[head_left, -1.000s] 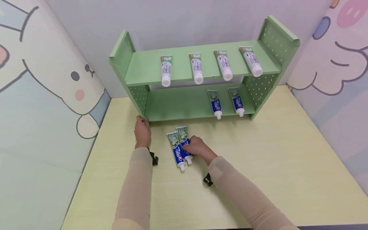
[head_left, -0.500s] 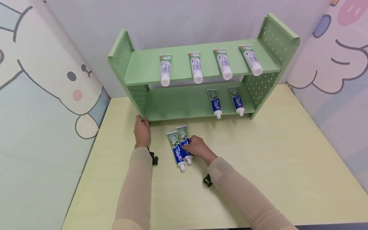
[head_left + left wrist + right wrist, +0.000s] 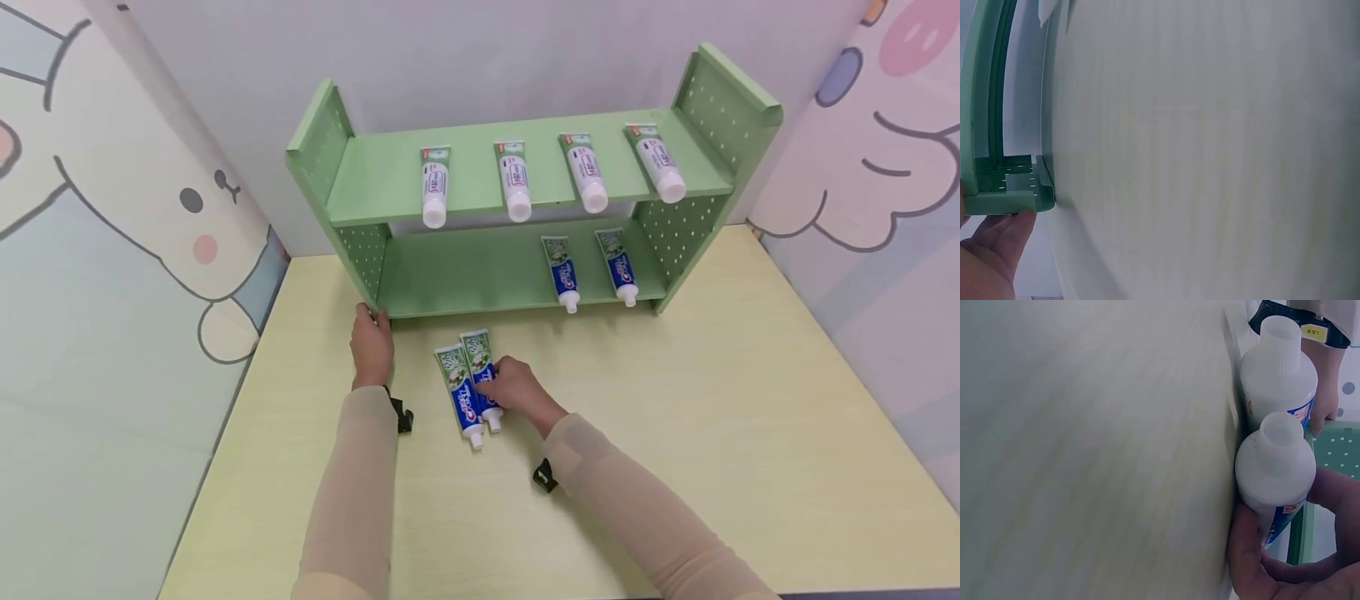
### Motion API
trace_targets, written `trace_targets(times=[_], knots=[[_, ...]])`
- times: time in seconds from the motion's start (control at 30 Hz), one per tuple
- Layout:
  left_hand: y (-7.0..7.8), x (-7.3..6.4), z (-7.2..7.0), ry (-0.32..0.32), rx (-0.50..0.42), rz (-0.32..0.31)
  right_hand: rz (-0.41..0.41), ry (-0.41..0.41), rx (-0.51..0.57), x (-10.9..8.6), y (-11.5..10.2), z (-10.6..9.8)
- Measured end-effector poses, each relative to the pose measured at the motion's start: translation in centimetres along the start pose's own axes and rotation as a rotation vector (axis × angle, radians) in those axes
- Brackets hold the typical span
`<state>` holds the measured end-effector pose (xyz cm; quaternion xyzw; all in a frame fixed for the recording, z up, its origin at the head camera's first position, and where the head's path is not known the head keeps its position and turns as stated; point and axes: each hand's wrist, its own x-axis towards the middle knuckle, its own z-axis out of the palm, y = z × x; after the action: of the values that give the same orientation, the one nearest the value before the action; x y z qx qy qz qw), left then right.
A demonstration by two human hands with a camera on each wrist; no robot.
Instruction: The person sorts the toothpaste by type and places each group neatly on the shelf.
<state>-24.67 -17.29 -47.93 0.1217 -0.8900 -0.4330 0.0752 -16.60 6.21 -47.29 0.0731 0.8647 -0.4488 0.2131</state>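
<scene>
Two blue and green toothpaste tubes lie side by side on the table, caps toward me. My right hand [image 3: 517, 387] pinches the right-hand tube [image 3: 480, 371] between thumb and fingers; in the right wrist view its white cap [image 3: 1282, 437] sticks out of the grip. Beside it, the left-hand tube [image 3: 459, 392] is untouched by my fingers. At the lower left corner of a green two-tier shelf [image 3: 450, 279], my left hand [image 3: 372, 346] grips the side panel. In the left wrist view, the fingers [image 3: 1013, 240] bend around the shelf's end, partly hidden by it.
Several white toothpaste tubes, one of them far left [image 3: 433, 187], stand spaced along the upper tier. On the lower tier, two blue and green tubes, including one at the far right [image 3: 617, 267], lie toward the right. The pale table [image 3: 712, 433] extends around the shelf.
</scene>
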Motion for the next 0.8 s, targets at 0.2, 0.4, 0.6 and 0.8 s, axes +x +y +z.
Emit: trace_targets(times=[0.2, 0.4, 0.6, 0.8], knots=[[-0.2, 0.1, 0.1, 0.012, 0.003, 0.013, -0.007, -0.003, 0.018, 0.1, 0.0, -0.2], [-0.2, 0.1, 0.2, 0.017, 0.016, 0.018, -0.002, 0.013, 0.005, 0.2, 0.1, -0.4], [-0.1, 0.0, 0.1, 0.028, 0.035, 0.029, -0.008, 0.017, -0.017, 0.4, 0.2, -0.6], [0.0, 0.0, 0.1, 0.026, 0.024, 0.029, 0.002, 0.003, 0.02, 0.5, 0.2, -1.1]])
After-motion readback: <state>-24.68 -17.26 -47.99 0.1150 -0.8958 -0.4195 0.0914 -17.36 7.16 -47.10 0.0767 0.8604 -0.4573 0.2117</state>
